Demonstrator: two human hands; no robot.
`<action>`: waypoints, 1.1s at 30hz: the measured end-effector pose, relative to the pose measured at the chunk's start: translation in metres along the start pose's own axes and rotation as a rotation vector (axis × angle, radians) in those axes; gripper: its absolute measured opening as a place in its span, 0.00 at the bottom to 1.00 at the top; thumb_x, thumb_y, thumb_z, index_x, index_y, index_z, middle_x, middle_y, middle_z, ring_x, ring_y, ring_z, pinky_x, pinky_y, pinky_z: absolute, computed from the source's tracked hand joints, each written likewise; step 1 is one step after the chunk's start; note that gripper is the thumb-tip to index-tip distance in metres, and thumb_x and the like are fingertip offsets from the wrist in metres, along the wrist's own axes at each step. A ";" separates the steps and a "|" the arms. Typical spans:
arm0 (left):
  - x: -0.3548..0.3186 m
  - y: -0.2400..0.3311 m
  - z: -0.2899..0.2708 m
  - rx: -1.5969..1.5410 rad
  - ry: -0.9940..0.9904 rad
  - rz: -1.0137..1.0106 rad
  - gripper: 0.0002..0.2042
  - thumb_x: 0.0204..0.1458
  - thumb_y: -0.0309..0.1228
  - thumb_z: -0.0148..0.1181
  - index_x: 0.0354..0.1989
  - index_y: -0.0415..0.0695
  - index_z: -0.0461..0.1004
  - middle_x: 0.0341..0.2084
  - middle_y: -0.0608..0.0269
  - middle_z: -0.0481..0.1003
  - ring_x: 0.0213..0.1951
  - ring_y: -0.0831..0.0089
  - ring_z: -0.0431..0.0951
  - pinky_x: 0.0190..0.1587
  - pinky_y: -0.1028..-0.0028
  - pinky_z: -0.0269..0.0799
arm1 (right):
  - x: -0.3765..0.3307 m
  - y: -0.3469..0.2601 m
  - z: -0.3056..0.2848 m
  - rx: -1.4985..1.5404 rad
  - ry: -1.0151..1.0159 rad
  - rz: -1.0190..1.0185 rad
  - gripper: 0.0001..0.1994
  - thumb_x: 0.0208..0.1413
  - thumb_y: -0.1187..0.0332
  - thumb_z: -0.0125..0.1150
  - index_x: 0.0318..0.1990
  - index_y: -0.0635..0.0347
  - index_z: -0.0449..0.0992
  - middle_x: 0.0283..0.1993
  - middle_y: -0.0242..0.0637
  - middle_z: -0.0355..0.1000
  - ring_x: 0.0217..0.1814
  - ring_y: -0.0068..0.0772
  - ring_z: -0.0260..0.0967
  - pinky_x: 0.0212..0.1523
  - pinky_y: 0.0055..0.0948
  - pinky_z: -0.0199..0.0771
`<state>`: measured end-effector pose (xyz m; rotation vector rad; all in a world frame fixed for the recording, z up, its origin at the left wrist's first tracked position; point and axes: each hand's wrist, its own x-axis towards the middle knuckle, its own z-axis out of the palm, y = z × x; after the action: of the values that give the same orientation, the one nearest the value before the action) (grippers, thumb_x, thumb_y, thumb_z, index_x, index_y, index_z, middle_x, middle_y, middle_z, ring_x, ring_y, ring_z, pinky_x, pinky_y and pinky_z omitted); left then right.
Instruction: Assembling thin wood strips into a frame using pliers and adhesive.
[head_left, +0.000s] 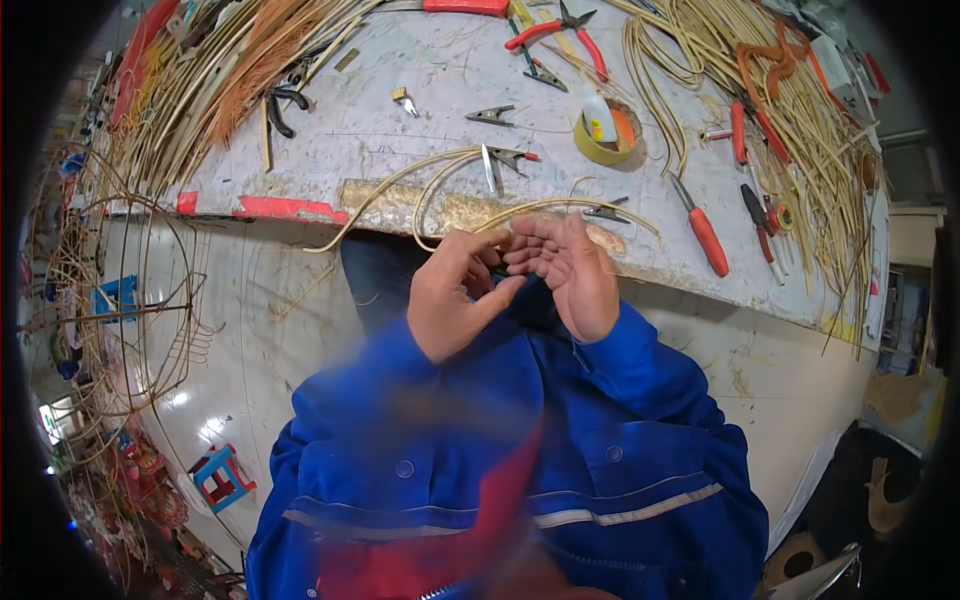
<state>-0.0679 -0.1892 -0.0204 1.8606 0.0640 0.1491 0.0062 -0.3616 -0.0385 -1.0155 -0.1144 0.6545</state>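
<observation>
Nearest of all, a blue jacket (640, 470) is being worn. Just off the front edge of the bench (430, 130), near its middle, the left hand (455, 295) is being held with fingers curled and thumb apart; whether a thin strand is being pinched there cannot be told. Just beside it, the right hand (570, 275) is being held open and released, its palm exposed. Whether the fingertips are being touched together cannot be told.

Beyond the hands, curved cane strips (560, 201) are being carried along the front edge, some being arched leftward past it and one being bowed to the right. Beside them, a pointed silver tool (489, 168) and a red-tipped clip (515, 158) are being supported. Toward the front right corner, a red-handled tool (706, 240) is being kept.

Farther in, a yellow tape roll (603, 152) is being used as a holder for small items, and a small metal cutter (405, 101) is being left nearer the left side. Toward the back edge, red-handled pliers (590, 50) are being kept with handles spread, while the left and right ends are being covered by long cane bundles (830, 190).
</observation>
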 end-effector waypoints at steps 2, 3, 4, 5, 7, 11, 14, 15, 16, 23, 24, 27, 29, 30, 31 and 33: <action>0.005 0.004 0.001 0.110 -0.004 0.065 0.23 0.48 0.20 0.74 0.54 0.39 0.77 0.38 0.64 0.76 0.28 0.80 0.76 0.30 0.80 0.73 | -0.002 0.002 0.003 -0.015 -0.015 0.011 0.36 0.74 0.41 0.34 0.58 0.73 0.73 0.51 0.45 0.76 0.52 0.34 0.74 0.57 0.34 0.73; 0.008 0.005 0.004 0.257 0.008 0.226 0.21 0.45 0.20 0.75 0.50 0.40 0.79 0.36 0.62 0.77 0.27 0.75 0.77 0.29 0.76 0.74 | -0.004 0.006 0.000 -0.017 -0.004 0.008 0.36 0.74 0.41 0.34 0.58 0.73 0.73 0.51 0.45 0.76 0.52 0.34 0.74 0.57 0.34 0.73; 0.010 0.007 0.007 0.401 0.019 0.392 0.18 0.43 0.20 0.75 0.46 0.41 0.81 0.35 0.61 0.78 0.26 0.69 0.79 0.28 0.72 0.76 | -0.007 0.013 -0.007 -0.174 -0.008 -0.023 0.32 0.75 0.46 0.34 0.59 0.70 0.73 0.50 0.44 0.76 0.51 0.32 0.75 0.56 0.31 0.74; 0.009 0.009 0.008 0.389 0.008 0.403 0.18 0.43 0.20 0.75 0.46 0.41 0.81 0.35 0.61 0.78 0.26 0.69 0.79 0.28 0.72 0.76 | -0.010 0.015 -0.011 -0.333 -0.008 -0.054 0.28 0.76 0.51 0.35 0.59 0.68 0.74 0.50 0.44 0.77 0.51 0.30 0.75 0.54 0.29 0.74; 0.014 0.012 0.013 0.530 0.028 0.572 0.18 0.40 0.21 0.75 0.43 0.42 0.81 0.33 0.57 0.79 0.28 0.60 0.81 0.28 0.66 0.78 | -0.019 0.002 0.011 -0.337 0.009 -0.091 0.25 0.76 0.55 0.37 0.58 0.66 0.75 0.47 0.42 0.79 0.51 0.30 0.76 0.54 0.30 0.74; 0.008 0.018 0.013 0.445 -0.017 0.428 0.09 0.46 0.19 0.70 0.36 0.39 0.79 0.30 0.58 0.77 0.26 0.65 0.80 0.28 0.70 0.76 | -0.023 0.002 0.017 -0.322 -0.058 -0.047 0.24 0.75 0.52 0.44 0.55 0.68 0.76 0.42 0.40 0.77 0.46 0.26 0.73 0.50 0.28 0.74; 0.004 0.024 0.018 0.054 0.016 -0.031 0.04 0.55 0.20 0.67 0.35 0.38 0.77 0.28 0.64 0.77 0.26 0.76 0.78 0.28 0.76 0.73 | -0.029 0.005 0.002 -0.407 -0.031 -0.075 0.21 0.73 0.54 0.49 0.48 0.68 0.77 0.33 0.33 0.74 0.36 0.23 0.69 0.40 0.29 0.73; 0.007 0.016 0.018 -0.191 0.043 -0.228 0.04 0.60 0.25 0.65 0.37 0.37 0.77 0.27 0.70 0.75 0.25 0.83 0.74 0.27 0.80 0.68 | -0.033 0.000 0.000 -0.368 -0.030 -0.017 0.20 0.73 0.56 0.51 0.45 0.67 0.78 0.30 0.31 0.73 0.33 0.22 0.67 0.37 0.30 0.72; 0.007 0.012 0.013 -0.247 0.067 -0.319 0.04 0.60 0.25 0.65 0.38 0.38 0.77 0.27 0.69 0.75 0.23 0.83 0.72 0.26 0.80 0.66 | -0.035 -0.003 -0.005 -0.519 0.002 -0.025 0.16 0.68 0.58 0.59 0.44 0.66 0.79 0.30 0.36 0.75 0.31 0.27 0.72 0.35 0.32 0.74; -0.003 -0.017 -0.024 -0.208 0.248 -0.341 0.08 0.63 0.30 0.60 0.38 0.38 0.76 0.24 0.65 0.72 0.19 0.79 0.67 0.22 0.79 0.61 | -0.028 -0.082 -0.130 -1.527 0.704 -0.330 0.14 0.57 0.56 0.68 0.36 0.59 0.81 0.31 0.48 0.79 0.32 0.51 0.78 0.34 0.43 0.77; -0.008 -0.019 -0.029 -0.374 0.271 -0.362 0.10 0.64 0.33 0.56 0.38 0.38 0.76 0.25 0.63 0.72 0.20 0.77 0.68 0.23 0.77 0.62 | -0.029 -0.089 -0.150 -1.698 0.658 -0.244 0.14 0.56 0.56 0.68 0.36 0.59 0.81 0.30 0.48 0.79 0.32 0.53 0.78 0.34 0.44 0.77; -0.009 -0.042 -0.037 -0.484 0.196 -0.225 0.13 0.63 0.38 0.48 0.34 0.40 0.70 0.29 0.58 0.70 0.23 0.71 0.71 0.25 0.74 0.66 | -0.051 -0.102 -0.196 -1.905 0.514 -0.102 0.15 0.52 0.54 0.67 0.36 0.58 0.82 0.31 0.49 0.79 0.34 0.54 0.79 0.35 0.47 0.77; 0.001 -0.037 -0.038 -0.586 0.256 -0.223 0.13 0.66 0.38 0.47 0.33 0.41 0.67 0.27 0.59 0.69 0.23 0.71 0.70 0.25 0.73 0.67 | -0.067 -0.108 -0.211 -1.842 0.516 -0.149 0.14 0.51 0.56 0.68 0.37 0.58 0.82 0.31 0.48 0.80 0.34 0.54 0.79 0.36 0.47 0.78; 0.002 -0.032 -0.046 -0.564 0.300 -0.220 0.13 0.66 0.38 0.47 0.33 0.41 0.67 0.27 0.59 0.69 0.23 0.71 0.70 0.25 0.73 0.67 | -0.068 -0.114 -0.211 -1.813 0.588 -0.092 0.14 0.52 0.56 0.68 0.37 0.58 0.83 0.32 0.48 0.80 0.35 0.53 0.80 0.36 0.47 0.78; 0.006 -0.028 -0.050 -0.557 0.295 -0.171 0.13 0.67 0.36 0.48 0.34 0.40 0.68 0.29 0.58 0.70 0.24 0.71 0.71 0.27 0.74 0.68 | -0.069 -0.120 -0.213 -1.790 0.682 -0.023 0.14 0.52 0.56 0.68 0.38 0.58 0.83 0.32 0.47 0.81 0.36 0.52 0.80 0.37 0.47 0.78; 0.022 -0.015 -0.060 -0.547 0.295 -0.114 0.12 0.68 0.35 0.49 0.36 0.40 0.70 0.30 0.58 0.71 0.25 0.71 0.72 0.29 0.74 0.70 | -0.061 -0.121 -0.232 -1.846 0.752 -0.053 0.14 0.52 0.57 0.69 0.38 0.59 0.82 0.31 0.46 0.80 0.34 0.50 0.80 0.36 0.45 0.78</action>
<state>-0.0541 -0.1254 -0.0160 1.2761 0.3029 0.3267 0.1005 -0.6128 -0.0526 -2.9400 -0.0555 -0.1311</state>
